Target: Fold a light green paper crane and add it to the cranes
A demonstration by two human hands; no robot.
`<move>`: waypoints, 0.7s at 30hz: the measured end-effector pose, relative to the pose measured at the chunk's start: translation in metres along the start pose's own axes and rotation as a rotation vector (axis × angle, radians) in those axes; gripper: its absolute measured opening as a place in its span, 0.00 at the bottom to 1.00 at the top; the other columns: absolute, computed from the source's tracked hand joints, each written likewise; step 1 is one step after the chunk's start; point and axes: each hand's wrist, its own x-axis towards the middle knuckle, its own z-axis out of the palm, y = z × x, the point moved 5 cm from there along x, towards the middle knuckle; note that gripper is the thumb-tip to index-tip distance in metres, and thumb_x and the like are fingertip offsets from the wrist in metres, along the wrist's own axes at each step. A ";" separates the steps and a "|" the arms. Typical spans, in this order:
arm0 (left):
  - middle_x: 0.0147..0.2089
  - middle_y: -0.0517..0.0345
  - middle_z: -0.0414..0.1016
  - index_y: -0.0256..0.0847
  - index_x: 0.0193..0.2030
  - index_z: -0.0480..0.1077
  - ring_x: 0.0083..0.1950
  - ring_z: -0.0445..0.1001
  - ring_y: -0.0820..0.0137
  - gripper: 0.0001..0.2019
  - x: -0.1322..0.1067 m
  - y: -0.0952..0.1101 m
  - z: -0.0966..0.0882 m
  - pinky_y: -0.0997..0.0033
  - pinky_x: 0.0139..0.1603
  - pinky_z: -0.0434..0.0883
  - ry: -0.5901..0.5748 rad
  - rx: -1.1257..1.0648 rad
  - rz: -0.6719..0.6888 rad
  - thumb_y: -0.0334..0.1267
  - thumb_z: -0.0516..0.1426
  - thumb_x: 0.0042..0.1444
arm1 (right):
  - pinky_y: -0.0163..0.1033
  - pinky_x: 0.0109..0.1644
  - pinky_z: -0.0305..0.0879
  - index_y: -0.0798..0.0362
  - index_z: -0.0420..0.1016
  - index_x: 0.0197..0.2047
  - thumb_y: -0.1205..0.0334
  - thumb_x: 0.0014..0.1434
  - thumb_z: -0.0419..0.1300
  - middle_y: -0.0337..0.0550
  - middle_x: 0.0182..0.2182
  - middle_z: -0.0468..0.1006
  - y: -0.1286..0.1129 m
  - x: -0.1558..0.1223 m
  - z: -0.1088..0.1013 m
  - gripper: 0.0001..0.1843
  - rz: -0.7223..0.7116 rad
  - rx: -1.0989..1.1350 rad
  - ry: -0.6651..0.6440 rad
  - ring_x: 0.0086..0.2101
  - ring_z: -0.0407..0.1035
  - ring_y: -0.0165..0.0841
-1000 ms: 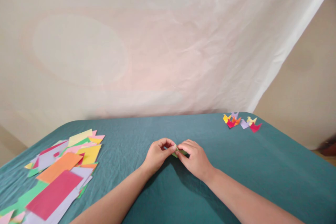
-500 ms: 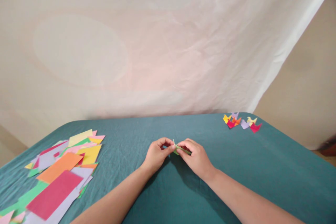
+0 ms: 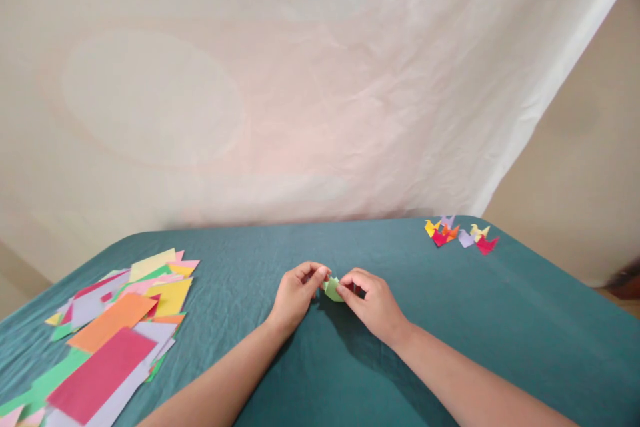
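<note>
A small light green folded paper piece is pinched between my two hands, just above the dark green tablecloth. My left hand grips its left end between thumb and fingers. On the opposite side, my right hand has thumb and fingertips closed on the right end. Fingers cover both ends of the paper, so its full shape is hidden; a pointed fold shows along the top.
Loose coloured paper sheets lie in a spread pile on the left, with a red sheet and an orange sheet on top. Several small folded paper birds stand at the back right. A pale cloth hangs behind the table.
The green paper has turned, so more of its flat side faces me. My left thumb has moved up along it; both hands remain in nearly the same place.
</note>
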 end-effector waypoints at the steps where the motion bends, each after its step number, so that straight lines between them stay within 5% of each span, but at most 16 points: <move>1: 0.28 0.59 0.74 0.37 0.37 0.74 0.27 0.68 0.73 0.15 0.000 -0.001 -0.001 0.77 0.26 0.63 0.006 0.008 -0.004 0.49 0.56 0.56 | 0.34 0.35 0.61 0.50 0.73 0.31 0.64 0.60 0.57 0.37 0.27 0.72 0.001 0.000 0.000 0.06 0.012 0.008 0.004 0.29 0.67 0.31; 7: 0.31 0.57 0.76 0.37 0.34 0.75 0.33 0.71 0.70 0.10 -0.002 0.002 0.002 0.74 0.36 0.67 -0.037 0.045 0.040 0.43 0.59 0.54 | 0.33 0.33 0.60 0.51 0.74 0.32 0.64 0.58 0.59 0.37 0.27 0.73 0.008 0.002 -0.001 0.04 0.085 0.083 0.009 0.28 0.66 0.30; 21: 0.33 0.57 0.76 0.38 0.37 0.75 0.34 0.71 0.70 0.09 -0.006 0.007 0.007 0.74 0.36 0.66 -0.068 0.091 0.029 0.41 0.57 0.55 | 0.33 0.32 0.60 0.54 0.74 0.33 0.56 0.59 0.56 0.37 0.26 0.72 0.017 0.002 0.001 0.11 0.279 0.328 -0.085 0.28 0.64 0.29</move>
